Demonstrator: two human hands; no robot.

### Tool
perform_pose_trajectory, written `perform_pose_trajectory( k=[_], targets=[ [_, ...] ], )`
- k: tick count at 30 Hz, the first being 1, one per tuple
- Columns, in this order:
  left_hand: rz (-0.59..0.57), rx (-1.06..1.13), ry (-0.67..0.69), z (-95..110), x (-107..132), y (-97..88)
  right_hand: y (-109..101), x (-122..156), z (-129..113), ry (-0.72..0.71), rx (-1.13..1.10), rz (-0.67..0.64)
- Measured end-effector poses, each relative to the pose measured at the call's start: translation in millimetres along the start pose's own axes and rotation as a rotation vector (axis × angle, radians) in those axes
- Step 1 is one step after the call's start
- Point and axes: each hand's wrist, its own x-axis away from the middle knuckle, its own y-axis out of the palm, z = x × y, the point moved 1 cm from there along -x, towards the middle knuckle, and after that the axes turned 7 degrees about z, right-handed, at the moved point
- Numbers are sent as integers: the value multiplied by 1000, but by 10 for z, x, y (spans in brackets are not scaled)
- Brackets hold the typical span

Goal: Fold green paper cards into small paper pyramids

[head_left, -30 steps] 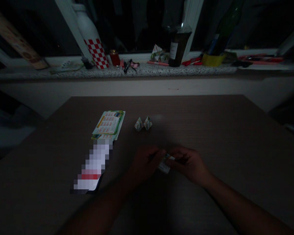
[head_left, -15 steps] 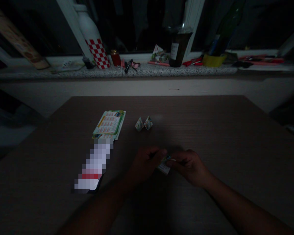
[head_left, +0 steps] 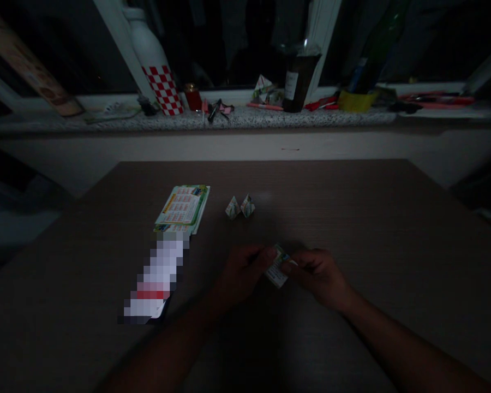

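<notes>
Printed paper [head_left: 275,275]: seemed light, creasable; its edges suited holding.
Grip: your left hand [head_left: 242,274] and right hand [head_left: 322,277] pinched it closed.

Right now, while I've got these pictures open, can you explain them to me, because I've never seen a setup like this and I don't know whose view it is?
There's no machine here: these are a person's own bare hands, seen from one camera worn on their head, looking forward and down. The left hand and right hand hold a small printed paper between them. On the brown table lie a stack of printed cards, two pointed folded paper shapes and a flat object blurred out by pixels. Beyond, a speckled windowsill bears a red-and-white checked bottle, among other things. It's quite dark, so fine details are hard to read.
</notes>
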Motion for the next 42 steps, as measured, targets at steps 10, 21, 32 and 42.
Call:
perform_pose_trajectory(
  k=[10,21,32,42],
  targets=[
    [-16,146,-54,14,-1,43,13,-4,-8,13,-98,29],
    [0,327,-49,2,-13,72,-1,-7,-17,2,-89,-5],
    [97,130,-55,19,-16,20,-5,-21,8,12,-115,20],
    [-47,94,-56,-17,11,30,-35,-34,106,18,-189,43]
  ],
)
